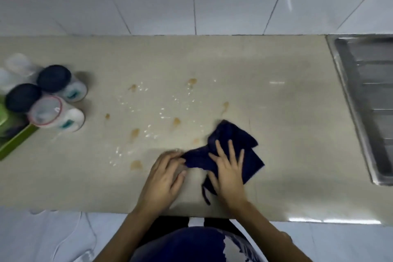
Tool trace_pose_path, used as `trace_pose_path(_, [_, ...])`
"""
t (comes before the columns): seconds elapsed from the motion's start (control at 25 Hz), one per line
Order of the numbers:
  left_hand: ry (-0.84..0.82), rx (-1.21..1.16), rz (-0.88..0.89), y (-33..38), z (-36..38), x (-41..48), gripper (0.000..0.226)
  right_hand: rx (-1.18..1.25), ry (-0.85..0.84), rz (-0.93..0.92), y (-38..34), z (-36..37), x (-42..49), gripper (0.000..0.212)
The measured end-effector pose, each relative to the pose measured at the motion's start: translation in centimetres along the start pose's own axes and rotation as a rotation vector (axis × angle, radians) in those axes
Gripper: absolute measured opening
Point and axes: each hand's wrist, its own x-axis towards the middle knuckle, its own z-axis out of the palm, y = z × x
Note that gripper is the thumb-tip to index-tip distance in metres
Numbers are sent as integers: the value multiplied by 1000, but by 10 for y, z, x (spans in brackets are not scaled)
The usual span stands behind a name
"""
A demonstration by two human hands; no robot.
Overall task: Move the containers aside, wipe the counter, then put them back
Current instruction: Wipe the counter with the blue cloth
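Note:
A dark blue cloth (238, 140) lies crumpled on the beige counter (287, 112) near its front edge. My right hand (228, 171) rests flat on the cloth with fingers spread. My left hand (164, 173) pinches the cloth's left corner. Brown stains and white specks (161, 110) are scattered over the counter's middle. Several plastic containers stand grouped at the far left: two with dark lids (54, 77) (22, 97), one with a red-rimmed clear lid (45, 111), and blurred pale ones (18, 64) behind.
A green box (12, 144) sits at the left edge beside the containers. A steel sink drainboard (365, 100) bounds the counter on the right. White tiled wall (191, 2) rises behind the counter.

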Motion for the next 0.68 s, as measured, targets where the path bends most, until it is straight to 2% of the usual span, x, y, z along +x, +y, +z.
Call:
trace_pose_path(0.08, [89,10,-92,-26,-23,-18,36,-112,-121,-269,-45,23,17,47])
trace_pose_path(0.12, [128,30,-138,-41,-34,-27,39,-158,-147,-329,-52,25,24,48])
trace_pose_path(0.2, [159,64,-205,-72,-54,-38,45,-154,-152,-321,-37,17,29,48])
trace_pose_path(0.32, [162,33,-251,-120,-73,-50,48,-148,-112,-124,15,-12,12,43])
trace_pose_path(0.4, [184,-51,-303,-147,-82,-54,48,-91,-32,157,39,-28,-4,39])
trace_pose_path(0.48, [208,-99,-317,-169,-87,-56,48,-23,35,409,30,-26,-10,32])
trace_pose_path(0.52, [216,-113,-311,-177,-89,-56,47,-18,36,438,14,-17,-9,34])
trace_pose_path(0.56, [219,-115,-303,-182,-90,-54,45,-19,21,377,-9,-7,-7,36])
trace_pose_path(0.6, [224,-122,-302,-185,-91,-54,44,-21,-19,219,-37,6,-2,38])
trace_pose_path(0.68, [280,-167,-332,-192,-98,-59,42,-60,-218,-178,-107,42,13,51])
